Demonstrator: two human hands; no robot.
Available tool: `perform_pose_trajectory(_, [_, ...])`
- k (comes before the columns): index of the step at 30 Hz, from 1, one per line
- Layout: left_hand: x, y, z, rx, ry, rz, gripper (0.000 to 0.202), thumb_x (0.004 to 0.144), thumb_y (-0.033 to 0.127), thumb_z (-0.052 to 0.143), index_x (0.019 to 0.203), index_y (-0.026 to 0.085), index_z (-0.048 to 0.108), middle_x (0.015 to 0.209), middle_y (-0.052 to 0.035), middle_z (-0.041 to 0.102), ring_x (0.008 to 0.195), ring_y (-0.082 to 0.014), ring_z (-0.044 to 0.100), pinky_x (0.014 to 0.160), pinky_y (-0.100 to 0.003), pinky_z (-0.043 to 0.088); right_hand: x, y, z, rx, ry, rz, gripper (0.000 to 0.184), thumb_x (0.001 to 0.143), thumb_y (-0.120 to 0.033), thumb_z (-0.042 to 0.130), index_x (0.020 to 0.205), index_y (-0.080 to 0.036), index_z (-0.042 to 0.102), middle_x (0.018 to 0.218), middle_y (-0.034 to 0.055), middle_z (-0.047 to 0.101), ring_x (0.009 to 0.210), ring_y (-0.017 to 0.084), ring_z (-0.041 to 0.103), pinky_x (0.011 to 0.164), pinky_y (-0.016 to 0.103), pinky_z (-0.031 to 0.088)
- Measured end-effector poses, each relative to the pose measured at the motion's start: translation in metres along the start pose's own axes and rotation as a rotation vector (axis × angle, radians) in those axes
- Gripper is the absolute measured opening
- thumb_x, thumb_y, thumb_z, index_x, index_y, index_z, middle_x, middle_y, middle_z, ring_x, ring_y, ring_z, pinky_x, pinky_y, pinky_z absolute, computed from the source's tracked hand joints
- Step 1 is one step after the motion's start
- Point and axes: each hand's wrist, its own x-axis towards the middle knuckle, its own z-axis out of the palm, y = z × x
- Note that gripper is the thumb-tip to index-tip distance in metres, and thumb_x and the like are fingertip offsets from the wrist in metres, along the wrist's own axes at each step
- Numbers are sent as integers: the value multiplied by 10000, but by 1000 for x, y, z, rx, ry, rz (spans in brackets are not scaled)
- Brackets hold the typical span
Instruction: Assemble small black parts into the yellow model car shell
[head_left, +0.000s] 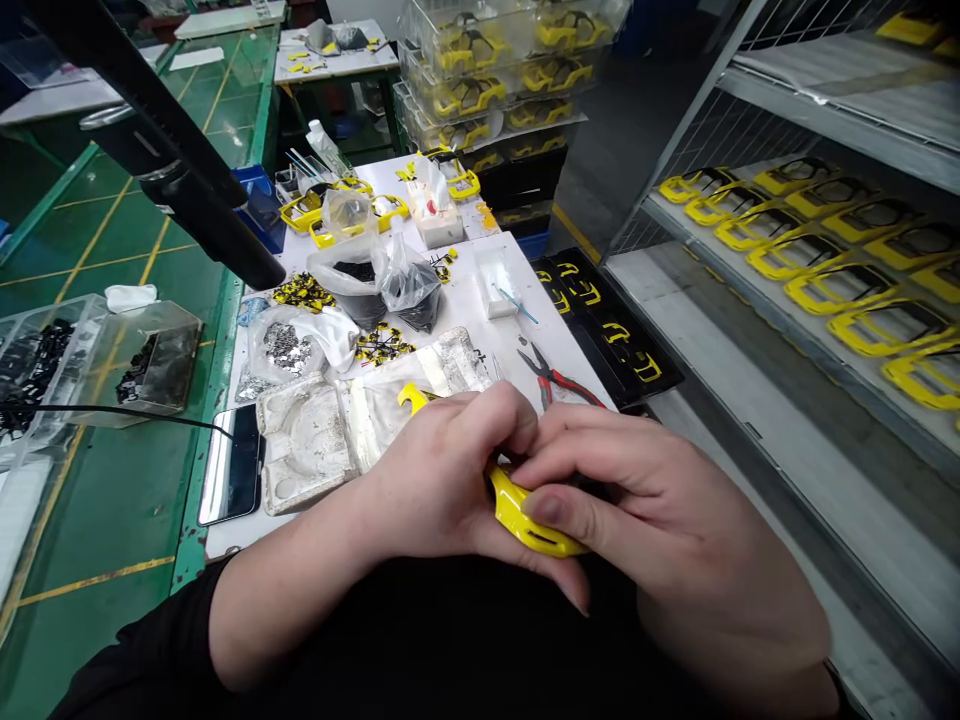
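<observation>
My left hand (442,470) and my right hand (622,490) close together over a yellow plastic eyewear-style frame (529,515) just above my lap. Its curved lower edge shows below my fingers, and a yellow tip (412,398) sticks out past my left knuckles. Most of the frame is hidden by my fingers. Behind my hands, a white work table (480,300) holds a silver-lined moulded pulp tray (307,440), nearest my left hand. Red-handled pliers (555,375) lie just beyond my right hand.
Plastic bags of small black parts (352,280) and yellow pieces crowd the table. A smartphone (232,465) lies at its left edge. Wire shelves (825,260) with rows of yellow frames stand right. Stacked clear trays (502,70) rise behind. A black pole (172,150) crosses the upper left.
</observation>
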Motion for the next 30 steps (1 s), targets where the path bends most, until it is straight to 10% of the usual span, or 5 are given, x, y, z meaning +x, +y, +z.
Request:
perform_pose_trajectory(17, [0,1,-1,50,38,-26,814,584,750,1060,894,246,502,762,90,608,592,-79,507,532,-237,358,-2,-2,6,-10,58,-28,229,1151,-381,731,1008,-267,869,970,11,789,929,192,762,913,339,598])
perform_pose_trajectory(30, [-33,-11,-18,-20,236,23,757,604,719,1068,1059,222,722,914,-60,826,728,-187,761,663,-289,577,-8,54,37,240,261,-96,544,997,-748,799,1392,-374,812,1418,69,741,1451,334,634,1267,454,527])
